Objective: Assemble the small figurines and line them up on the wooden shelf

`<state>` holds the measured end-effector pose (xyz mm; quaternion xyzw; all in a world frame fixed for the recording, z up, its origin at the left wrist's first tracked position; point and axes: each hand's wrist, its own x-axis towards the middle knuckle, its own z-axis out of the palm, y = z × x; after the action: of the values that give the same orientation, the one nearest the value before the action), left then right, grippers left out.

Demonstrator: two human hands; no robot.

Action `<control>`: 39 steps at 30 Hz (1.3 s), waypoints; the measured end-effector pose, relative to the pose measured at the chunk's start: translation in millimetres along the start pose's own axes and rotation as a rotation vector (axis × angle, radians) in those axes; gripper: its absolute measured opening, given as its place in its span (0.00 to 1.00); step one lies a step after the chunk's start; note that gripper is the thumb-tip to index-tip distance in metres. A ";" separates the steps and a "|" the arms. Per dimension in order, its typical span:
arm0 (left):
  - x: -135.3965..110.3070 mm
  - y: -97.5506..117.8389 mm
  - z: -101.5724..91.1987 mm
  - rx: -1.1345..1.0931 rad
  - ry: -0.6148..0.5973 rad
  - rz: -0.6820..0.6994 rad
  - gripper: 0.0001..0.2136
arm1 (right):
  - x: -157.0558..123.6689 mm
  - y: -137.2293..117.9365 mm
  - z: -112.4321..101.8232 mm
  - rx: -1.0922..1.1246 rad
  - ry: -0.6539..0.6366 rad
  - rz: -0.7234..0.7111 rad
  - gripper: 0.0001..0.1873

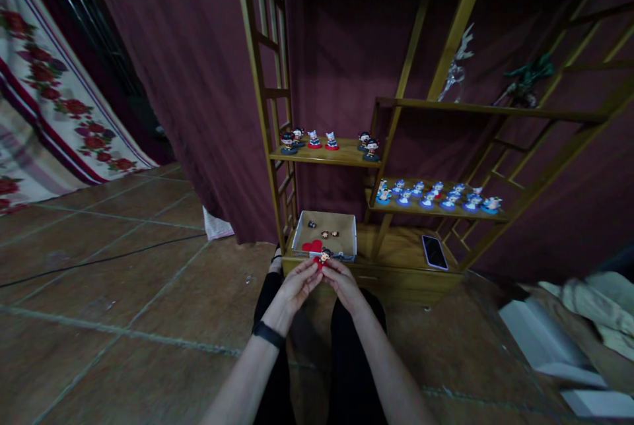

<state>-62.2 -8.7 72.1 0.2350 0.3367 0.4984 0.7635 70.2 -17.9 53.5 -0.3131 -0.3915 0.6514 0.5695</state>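
Observation:
Both of my hands meet in front of me over my knees, pinching one small figurine (325, 256) with a dark head and a red base. My left hand (297, 285) grips it from the left with curled fingers; a black band is on that wrist. My right hand (345, 284) holds it from the right. Just beyond sits a shallow cardboard box (347, 222) with a red heart-shaped base (312, 246) and a few small loose parts inside.
A wooden shelf unit (391, 103) stands ahead. Several figurines on red and dark bases (329, 141) line one shelf, several blue-based ones (436, 195) a lower one. A phone (434, 252) lies on the bottom board. White boxes (539, 339) and cloth are at right; a cable (99, 260) crosses the tiled floor.

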 end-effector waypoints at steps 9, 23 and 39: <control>-1.2 -3.9 -3.3 -0.027 -0.066 0.010 0.11 | 2.0 6.2 0.8 -0.142 0.046 -0.060 0.24; -5.4 -11.0 -10.8 -0.011 0.005 -0.001 0.14 | 8.9 14.5 -2.5 -0.350 0.183 -0.212 0.20; -1.3 -22.1 -25.6 -0.286 0.119 -0.104 0.06 | 11.1 30.4 -7.4 -0.405 0.216 -0.207 0.22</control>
<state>-68.3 -18.0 40.1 0.0759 0.3187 0.5141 0.7927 59.7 -7.2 23.8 -0.4468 -0.4808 0.4607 0.5975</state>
